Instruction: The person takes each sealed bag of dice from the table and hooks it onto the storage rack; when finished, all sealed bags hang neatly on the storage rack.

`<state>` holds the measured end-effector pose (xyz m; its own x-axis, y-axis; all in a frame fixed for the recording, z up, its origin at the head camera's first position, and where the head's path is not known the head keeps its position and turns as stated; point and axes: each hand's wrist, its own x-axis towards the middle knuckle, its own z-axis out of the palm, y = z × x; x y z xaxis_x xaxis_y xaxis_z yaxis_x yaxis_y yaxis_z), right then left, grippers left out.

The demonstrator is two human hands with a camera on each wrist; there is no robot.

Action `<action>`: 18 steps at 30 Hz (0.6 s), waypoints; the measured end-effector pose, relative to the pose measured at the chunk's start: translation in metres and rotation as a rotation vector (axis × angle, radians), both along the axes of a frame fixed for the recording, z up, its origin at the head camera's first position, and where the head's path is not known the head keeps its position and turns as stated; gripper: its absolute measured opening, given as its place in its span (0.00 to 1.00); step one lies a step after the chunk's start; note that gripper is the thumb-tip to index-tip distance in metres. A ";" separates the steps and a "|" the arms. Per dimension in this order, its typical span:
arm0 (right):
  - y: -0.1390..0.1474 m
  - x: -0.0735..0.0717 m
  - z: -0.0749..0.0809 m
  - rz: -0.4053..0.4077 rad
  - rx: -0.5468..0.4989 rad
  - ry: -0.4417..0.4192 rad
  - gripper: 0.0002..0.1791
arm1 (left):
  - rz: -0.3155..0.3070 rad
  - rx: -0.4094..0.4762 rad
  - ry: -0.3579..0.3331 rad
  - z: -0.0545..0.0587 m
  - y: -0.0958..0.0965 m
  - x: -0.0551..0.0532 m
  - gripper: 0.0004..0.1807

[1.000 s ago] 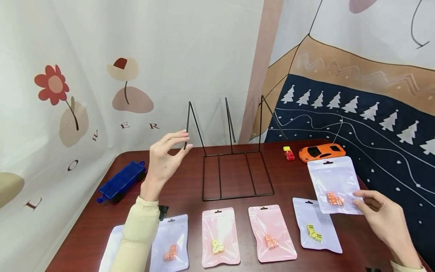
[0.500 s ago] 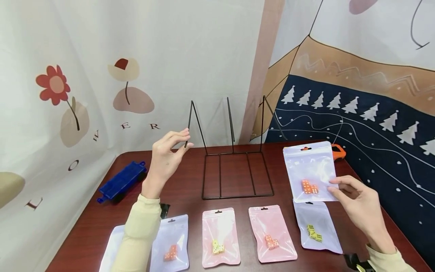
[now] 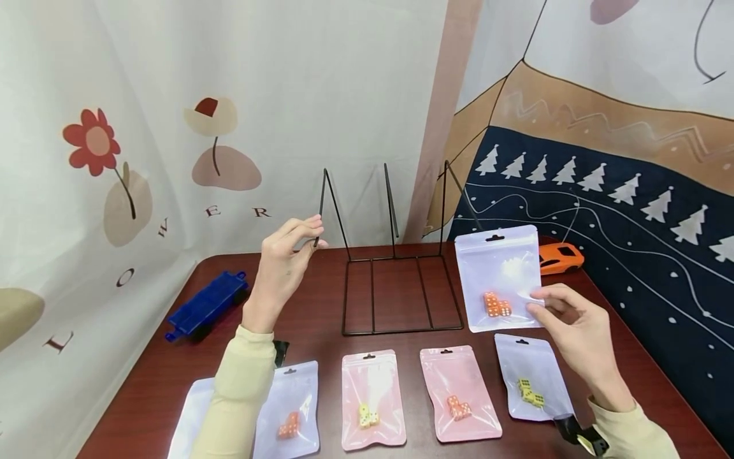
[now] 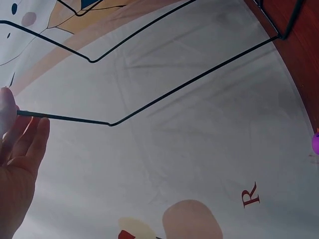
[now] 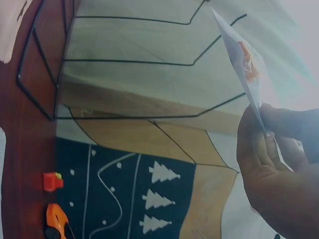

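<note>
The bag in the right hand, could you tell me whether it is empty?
The bag is not empty: orange dice show through it.

Pale yellow sleeves (image 3: 237,382), black wrist devices (image 3: 568,428)

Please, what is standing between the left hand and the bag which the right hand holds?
In the head view, the black wire rack stands between them: the left hand grips its left prong, the right hand holds the lilac bag.

The held bag (image 3: 497,271) partly hides the orange car (image 3: 562,259), and the left sleeve (image 3: 241,376) the leftmost bag (image 3: 189,417).
</note>
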<state>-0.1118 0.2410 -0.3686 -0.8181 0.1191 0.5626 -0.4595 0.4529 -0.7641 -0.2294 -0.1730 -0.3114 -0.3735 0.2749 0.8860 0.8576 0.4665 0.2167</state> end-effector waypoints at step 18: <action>-0.023 -0.018 -0.002 -0.024 -0.079 0.012 0.12 | 0.012 -0.025 -0.004 0.000 0.006 0.001 0.08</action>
<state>-0.1301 0.2178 -0.3706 -0.8079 0.1830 0.5602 -0.4585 0.4019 -0.7926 -0.2281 -0.1675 -0.3114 -0.3800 0.2928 0.8775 0.8512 0.4819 0.2078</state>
